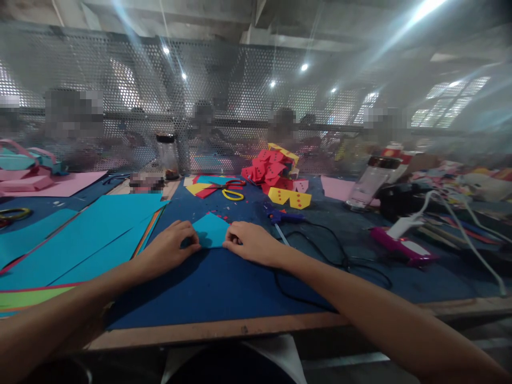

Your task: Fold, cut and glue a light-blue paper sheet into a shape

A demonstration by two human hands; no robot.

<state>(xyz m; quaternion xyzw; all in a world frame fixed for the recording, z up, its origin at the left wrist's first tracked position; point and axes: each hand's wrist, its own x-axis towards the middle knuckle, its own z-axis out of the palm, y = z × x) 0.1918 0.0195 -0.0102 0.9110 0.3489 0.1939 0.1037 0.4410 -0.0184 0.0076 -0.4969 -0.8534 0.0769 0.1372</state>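
A small piece of blue paper with a pointed top lies on the dark blue table covering. At its left edge my left hand rests with fingers curled and pinched against the paper. My right hand has its fingers closed on the lower right corner of the same piece. Just beyond the paper are small red scraps and scissors with red and yellow handles. A blue glue gun lies beyond my right hand, its black cord running to the right.
Large blue sheets are stacked at left. Behind sit a heap of red folded pieces and yellow pieces. Glass bottles, a magenta-and-white device with a white cable, and a perforated metal screen stand around.
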